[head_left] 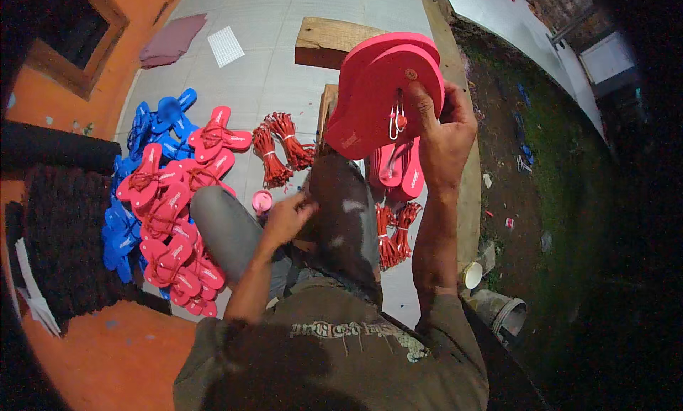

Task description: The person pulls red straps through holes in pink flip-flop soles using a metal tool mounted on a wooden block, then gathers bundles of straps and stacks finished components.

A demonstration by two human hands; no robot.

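Note:
My right hand [447,130] holds up a pair of pink flip-flop soles [377,91], stacked together, thumb on the front face. A pale, thin wire-like loop with a small red part [397,119] shows against the front sole beside my thumb. Over my lap, my left hand [286,219] has its fingers loosely bent and apart, with nothing visible in them. Next to it stands a small pink round container [262,200]. Beneath the raised soles, more pink soles [402,169] stand in a row by my right leg.
Pink flip-flops with red straps [167,212] pile up at left, beside blue flip-flops [122,230]. Bundles of red straps [274,151] lie ahead, and more red bundles [397,233] at right. A wooden block [316,43] sits ahead. A bucket [506,315] lies beyond the floor's right edge.

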